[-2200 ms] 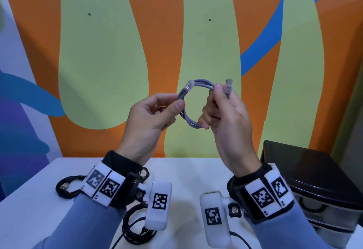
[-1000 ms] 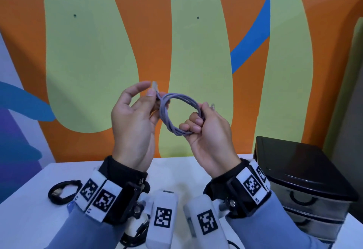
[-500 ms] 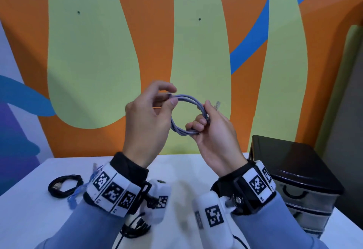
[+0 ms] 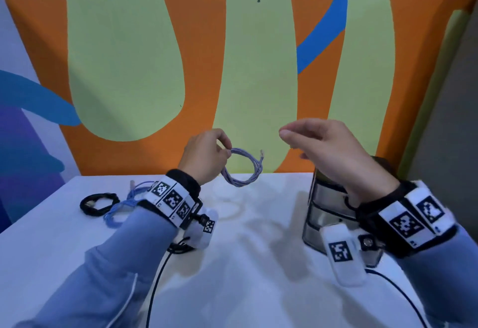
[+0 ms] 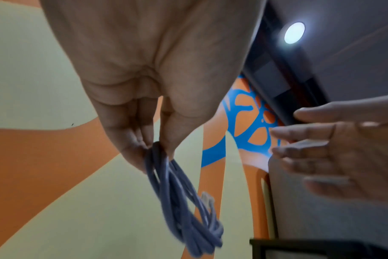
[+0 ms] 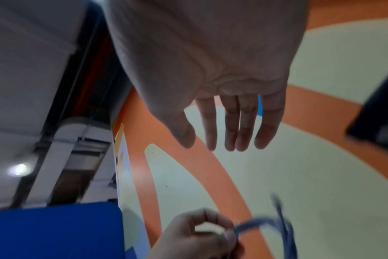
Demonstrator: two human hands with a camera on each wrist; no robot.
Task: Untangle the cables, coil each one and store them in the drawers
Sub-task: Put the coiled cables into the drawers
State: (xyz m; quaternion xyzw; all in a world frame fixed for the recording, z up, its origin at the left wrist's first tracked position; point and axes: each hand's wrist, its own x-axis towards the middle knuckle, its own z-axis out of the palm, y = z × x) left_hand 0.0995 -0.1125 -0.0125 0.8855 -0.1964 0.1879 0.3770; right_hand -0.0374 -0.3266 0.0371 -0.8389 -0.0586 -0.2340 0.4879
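A coiled lilac cable (image 4: 243,170) hangs above the white table (image 4: 258,263), pinched at its top by my left hand (image 4: 207,154). The left wrist view shows the same coil (image 5: 184,210) dangling from the fingertips, a clear plug sticking out of it. My right hand (image 4: 323,146) is apart from the coil, to its right, fingers straight and empty, above the black drawer unit (image 4: 331,211). The right wrist view confirms the right hand (image 6: 228,133) holds nothing. A black coiled cable (image 4: 98,203) and a loose blue cable (image 4: 124,206) lie at the table's left.
Another black cable (image 4: 178,247) lies under my left wrist. The drawer unit stands at the table's right, its drawers shut. A painted orange and green wall (image 4: 232,56) rises right behind the table.
My right hand has let go of the lilac coil and moved right and up. The left hand now holds the coil alone, lower, near the table.
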